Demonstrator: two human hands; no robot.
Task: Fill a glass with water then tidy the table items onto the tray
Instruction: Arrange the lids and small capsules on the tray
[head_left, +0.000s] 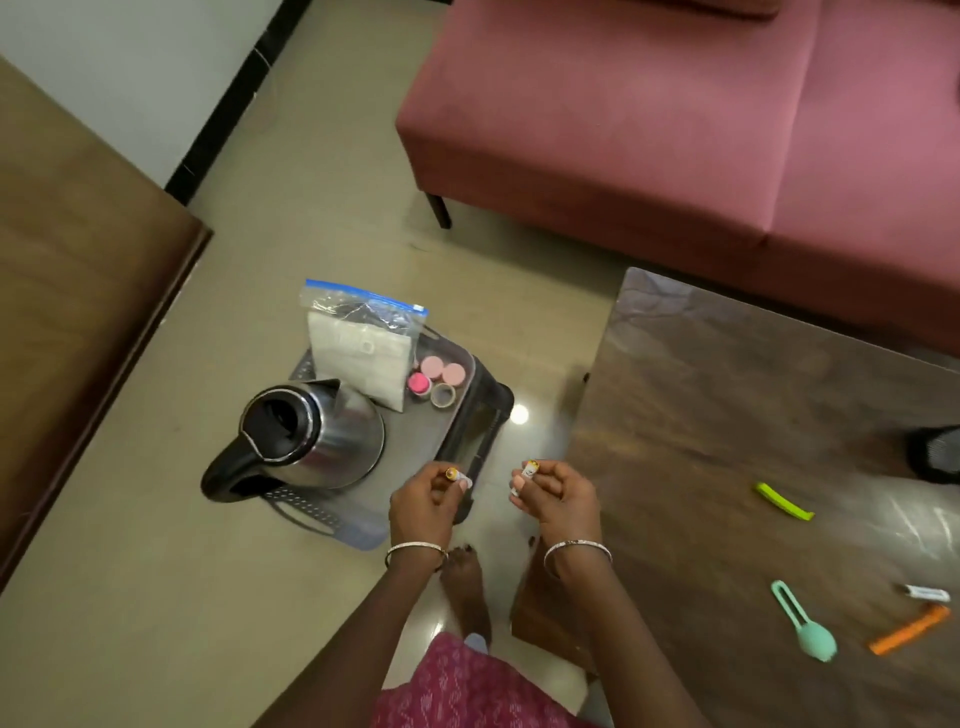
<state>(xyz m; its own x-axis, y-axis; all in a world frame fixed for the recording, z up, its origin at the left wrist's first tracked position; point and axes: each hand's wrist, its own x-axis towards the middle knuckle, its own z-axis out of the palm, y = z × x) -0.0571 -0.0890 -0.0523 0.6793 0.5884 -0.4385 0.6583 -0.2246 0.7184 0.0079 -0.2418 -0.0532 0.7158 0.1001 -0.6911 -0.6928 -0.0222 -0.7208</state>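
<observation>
Table (727, 415): at my 3 o'clock, dark wood; not yet tidied.
Tray (415, 436): grey, at 11 o'clock from my hands, set on a low black stool on the floor. This is where things go.
Kettle (311, 436): steel, lid open, fills the tray's 8 o'clock end. Keep clear of it.
Zip bag (358, 348): stands at the tray's 12 o'clock, leaning against the kettle.
Left hand (423, 506): fingers curled, thumb and forefinger pinching a small yellow-tipped piece (457, 475), over the tray's near edge.
Right hand (558, 499): curled the same way round a second small piece (527, 470), between tray and table, over floor.
Pink pots (441, 369) and tape roll (443, 396): clustered at the tray's 2 o'clock corner.
Leftovers on table: teal scoop (805, 623), orange strip (909, 629), green clip (784, 501), white tube (927, 592), all around 4 o'clock of my right hand.
Glass: cannot pick it out here.
Step, my read: setting both small pieces down on the tray.
How to do it well: bend low, aim for the bare patch at 5 o'clock of the tape roll, lay them on their sides touching the pots so they cannot roll, left first, then bring the right across.
Risk: dropping from height, they would likely bounce to the floor.
</observation>
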